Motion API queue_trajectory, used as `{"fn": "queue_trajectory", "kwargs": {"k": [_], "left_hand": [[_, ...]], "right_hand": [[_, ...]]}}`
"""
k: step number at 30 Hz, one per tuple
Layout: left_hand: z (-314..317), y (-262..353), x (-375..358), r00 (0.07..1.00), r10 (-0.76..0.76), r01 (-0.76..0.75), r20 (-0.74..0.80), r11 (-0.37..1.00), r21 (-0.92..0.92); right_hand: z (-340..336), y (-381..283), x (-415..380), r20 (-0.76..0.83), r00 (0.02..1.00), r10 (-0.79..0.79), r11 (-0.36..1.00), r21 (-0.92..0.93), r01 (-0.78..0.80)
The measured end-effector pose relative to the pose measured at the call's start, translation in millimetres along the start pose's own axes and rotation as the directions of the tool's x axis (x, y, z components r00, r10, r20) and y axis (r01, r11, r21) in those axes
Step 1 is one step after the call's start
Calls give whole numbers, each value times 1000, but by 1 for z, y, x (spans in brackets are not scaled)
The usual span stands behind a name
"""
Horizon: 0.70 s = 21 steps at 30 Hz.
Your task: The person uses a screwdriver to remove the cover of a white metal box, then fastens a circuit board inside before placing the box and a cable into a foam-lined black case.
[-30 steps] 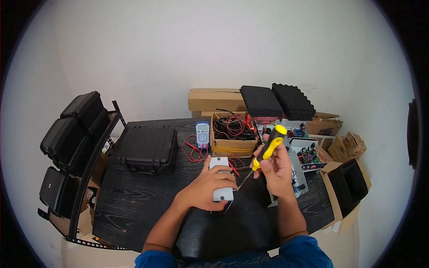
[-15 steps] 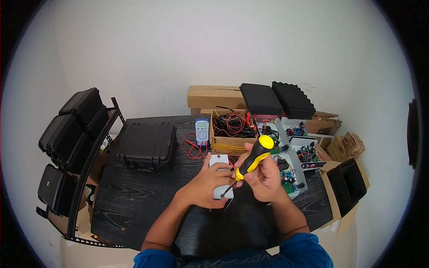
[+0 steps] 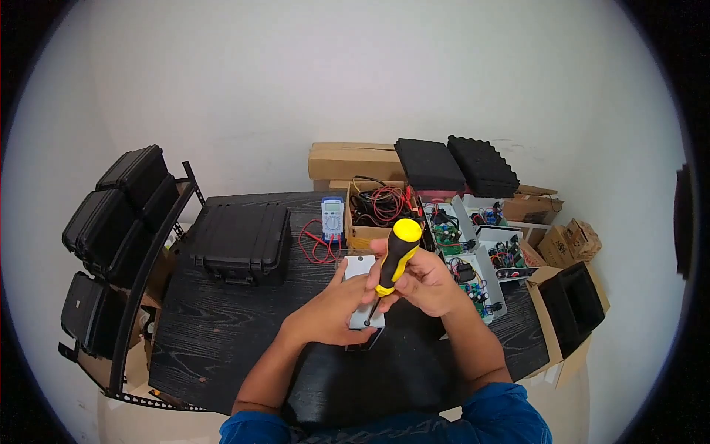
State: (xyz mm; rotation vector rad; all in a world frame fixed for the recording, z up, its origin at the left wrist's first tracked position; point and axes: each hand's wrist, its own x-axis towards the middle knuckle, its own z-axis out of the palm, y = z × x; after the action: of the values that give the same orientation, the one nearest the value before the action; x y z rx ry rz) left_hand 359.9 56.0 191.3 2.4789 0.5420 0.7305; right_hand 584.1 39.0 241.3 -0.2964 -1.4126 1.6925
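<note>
My right hand (image 3: 427,285) is closed around the black-and-yellow handle of a screwdriver (image 3: 400,250). Its shaft points down at a screw near the lower end of a narrow white box (image 3: 359,264); whether the tip is seated in the screw head is hard to make out. My left hand (image 3: 330,314) grips the white box, thumb at the near end and fingers across the top, partly hiding it. Another screw or hole shows at the box's far end.
A blue-and-white multimeter (image 3: 333,219) with red leads lies beyond the box. Behind it stands a carton of cables (image 3: 362,231). Open housings with circuit boards (image 3: 482,266) sit to the right. A black hard case (image 3: 242,237) is on the left of the table (image 3: 214,325), beside a shelf of cases (image 3: 111,222).
My right hand has shifted left and tilted the screwdriver more upright, its tip staying near the box's lower screw. My left hand keeps its hold on the box.
</note>
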Motion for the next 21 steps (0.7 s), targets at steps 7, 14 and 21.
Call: {"fn": "queue_trajectory", "kwargs": {"k": [7, 14, 21], "left_hand": [[-2, 3, -6, 999, 23, -25, 46, 999, 40], [-1, 10, -7, 1000, -18, 18, 13, 1000, 23], [3, 10, -6, 999, 14, -12, -51, 999, 45]], "right_hand": [[-14, 10, 3, 189, 979, -80, 975, -188, 116], [0, 4, 4, 142, 985, -95, 992, -72, 106], [-8, 6, 4, 183, 983, -31, 997, -58, 43]]}}
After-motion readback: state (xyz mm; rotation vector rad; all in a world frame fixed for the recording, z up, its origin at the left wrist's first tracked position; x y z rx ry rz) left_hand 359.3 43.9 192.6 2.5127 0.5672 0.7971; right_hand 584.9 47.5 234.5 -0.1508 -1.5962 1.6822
